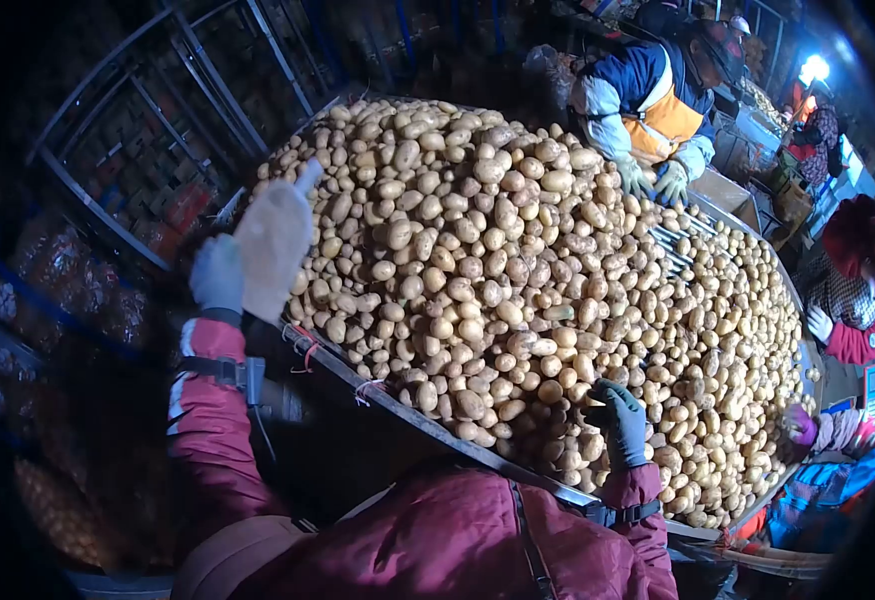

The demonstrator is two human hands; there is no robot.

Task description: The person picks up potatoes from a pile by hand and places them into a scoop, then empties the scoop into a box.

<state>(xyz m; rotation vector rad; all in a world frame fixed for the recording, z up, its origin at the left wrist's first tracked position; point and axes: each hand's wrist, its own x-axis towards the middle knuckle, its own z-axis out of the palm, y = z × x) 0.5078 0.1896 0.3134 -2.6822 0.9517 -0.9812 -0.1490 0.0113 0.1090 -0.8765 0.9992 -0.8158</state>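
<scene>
A large heap of potatoes [498,250] fills the metal-edged bin [428,428] in front of me. My left hand [218,275], in a pale grey glove, is closed at the bin's left edge. It grips a flat, beige oblong piece [276,245], blurred by motion, whose kind I cannot make out; a pale bluish tip sticks out at its top. On the near side of the heap, my right hand [622,425], in a grey-green glove, curls its fingers and thumb at a potato among the others. The fingertips partly hide what they touch.
Across the bin a person in a blue and orange vest [663,120] works with gloved hands in the potatoes, near a metal tined tool [673,248]. More people stand along the right, one with a purple glove [801,425]. Metal railings [108,130] rise at the left.
</scene>
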